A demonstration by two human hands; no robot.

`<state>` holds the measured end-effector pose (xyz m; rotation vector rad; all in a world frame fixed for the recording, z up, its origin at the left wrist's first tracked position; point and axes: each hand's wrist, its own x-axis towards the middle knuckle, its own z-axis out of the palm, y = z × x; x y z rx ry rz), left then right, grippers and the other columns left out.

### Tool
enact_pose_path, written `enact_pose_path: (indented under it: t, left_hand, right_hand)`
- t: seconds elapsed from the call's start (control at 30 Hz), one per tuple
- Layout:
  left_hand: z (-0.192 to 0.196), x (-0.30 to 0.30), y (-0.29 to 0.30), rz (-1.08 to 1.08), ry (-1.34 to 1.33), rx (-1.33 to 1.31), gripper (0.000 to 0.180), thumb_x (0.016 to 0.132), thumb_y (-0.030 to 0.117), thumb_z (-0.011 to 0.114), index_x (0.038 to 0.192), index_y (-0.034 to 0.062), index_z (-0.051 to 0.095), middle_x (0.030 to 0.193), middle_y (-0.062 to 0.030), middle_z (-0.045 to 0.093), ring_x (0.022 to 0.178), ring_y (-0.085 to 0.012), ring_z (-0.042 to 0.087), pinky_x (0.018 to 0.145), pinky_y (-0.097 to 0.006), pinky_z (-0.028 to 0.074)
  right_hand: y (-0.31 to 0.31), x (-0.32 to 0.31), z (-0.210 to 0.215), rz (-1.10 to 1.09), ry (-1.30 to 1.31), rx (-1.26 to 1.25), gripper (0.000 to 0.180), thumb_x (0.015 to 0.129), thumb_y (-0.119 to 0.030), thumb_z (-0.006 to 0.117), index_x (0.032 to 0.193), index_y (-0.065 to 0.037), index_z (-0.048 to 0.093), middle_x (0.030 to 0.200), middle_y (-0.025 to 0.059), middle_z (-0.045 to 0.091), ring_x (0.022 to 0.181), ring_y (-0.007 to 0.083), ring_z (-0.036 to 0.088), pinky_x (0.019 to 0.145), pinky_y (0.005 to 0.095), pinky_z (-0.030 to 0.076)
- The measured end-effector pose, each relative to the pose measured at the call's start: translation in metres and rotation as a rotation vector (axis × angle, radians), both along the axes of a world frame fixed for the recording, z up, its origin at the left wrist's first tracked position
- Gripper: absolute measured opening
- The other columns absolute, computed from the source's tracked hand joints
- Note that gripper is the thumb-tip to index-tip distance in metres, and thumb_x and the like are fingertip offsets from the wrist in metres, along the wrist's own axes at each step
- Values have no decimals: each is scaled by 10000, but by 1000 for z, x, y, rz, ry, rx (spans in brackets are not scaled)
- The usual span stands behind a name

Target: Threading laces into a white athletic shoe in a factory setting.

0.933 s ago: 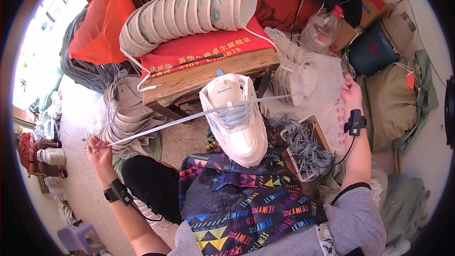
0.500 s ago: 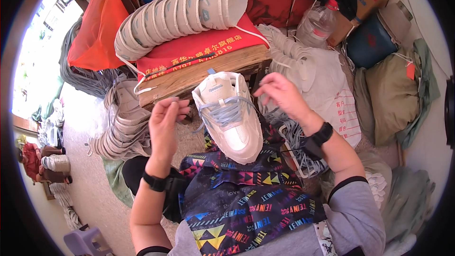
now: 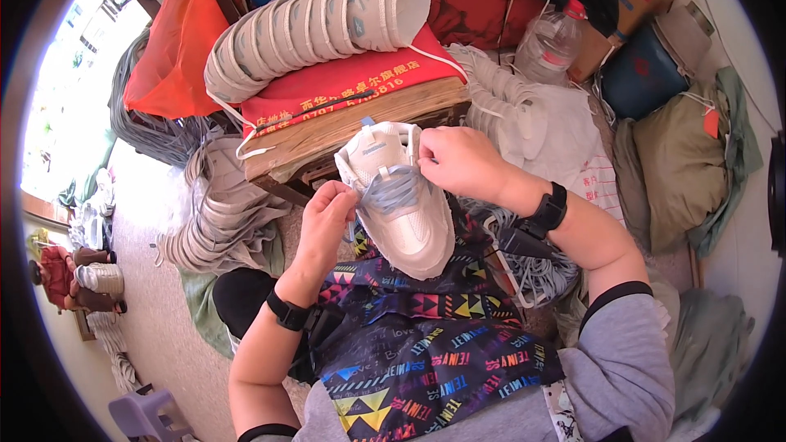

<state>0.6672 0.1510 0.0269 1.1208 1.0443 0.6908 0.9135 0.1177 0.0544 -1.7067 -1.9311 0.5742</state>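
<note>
A cream and white shoe upper (image 3: 413, 237) without a sole lies over my lap, toe toward me, its tongue end against the wooden bench. Grey-blue shoelace (image 3: 390, 190) crosses its front, slightly smeared by motion. At the upper's left edge my left hand (image 3: 326, 211) is closed, fingertips pinched on the shoelace by the eyelets. My right hand (image 3: 463, 162) is closed in a pinch at the right collar edge; its fingers hide what they hold.
A row of nested shoe uppers (image 3: 319, 29) rests on a red cloth (image 3: 344, 90) over the wooden bench (image 3: 360, 119). More uppers (image 3: 217, 213) lie stacked at left. Bundled grey laces (image 3: 540, 274) lie to the right, below a white sack (image 3: 565, 127). A plastic bottle (image 3: 548, 45) stands behind.
Both hands have come in from beside the shoe upper to its two edges and closed in pinches. The shoelace on its front has shifted and looks looser.
</note>
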Motion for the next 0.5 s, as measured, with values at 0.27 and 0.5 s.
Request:
enact_pose_path:
  t: [0.27,0.5]
  left_hand:
    - [-1,3,11,-104,108,92,105,863,86,541,773,48,579,718,63,495,678,-43,424,621,-217,336]
    - [24,3,19,-274,720,725,27,786,83,612,799,65,597,728,-52,572,707,-224,577,680,-314,447]
  right_hand:
    - [-1,-16,15,306,-497,276,237,818,-54,546,1040,-29,466,712,155,610,679,353,646,571,439,513]
    - [9,-1,26,410,-460,103,242,808,-66,553,1027,-42,455,709,164,610,669,349,647,547,466,479]
